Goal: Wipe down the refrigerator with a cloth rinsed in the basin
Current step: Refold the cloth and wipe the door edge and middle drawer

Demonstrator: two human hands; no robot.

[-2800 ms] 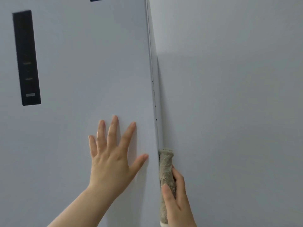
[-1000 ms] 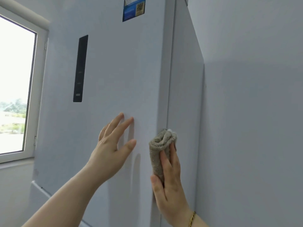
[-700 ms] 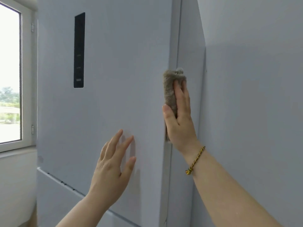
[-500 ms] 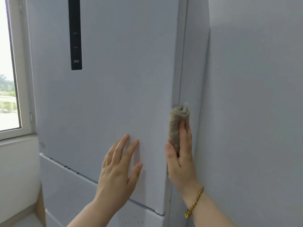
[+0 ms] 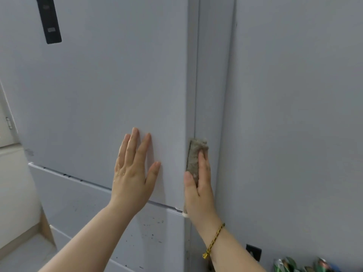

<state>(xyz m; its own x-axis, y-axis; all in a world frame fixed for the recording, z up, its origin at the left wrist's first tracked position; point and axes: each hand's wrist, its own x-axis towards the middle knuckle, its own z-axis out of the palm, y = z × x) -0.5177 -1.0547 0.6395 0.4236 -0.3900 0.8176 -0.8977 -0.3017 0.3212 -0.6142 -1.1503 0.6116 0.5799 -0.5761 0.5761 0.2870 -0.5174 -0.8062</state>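
Note:
The pale refrigerator fills the view, its upper door closed. My left hand lies flat on the door front, fingers straight and spread. My right hand holds a folded grey-brown cloth against the door's right edge, thumb on the front side and fingers on the side face. The cloth's lower end hangs down to the gap above the lower drawer, which carries dark specks.
A black control strip sits high on the door. A plain wall stands close to the fridge's right side, with a dark socket and some cans low down. A window frame shows at the left.
My right hand has slid the cloth down the door's right edge from a higher spot. The view has dropped with it. My left hand stays flat on the door.

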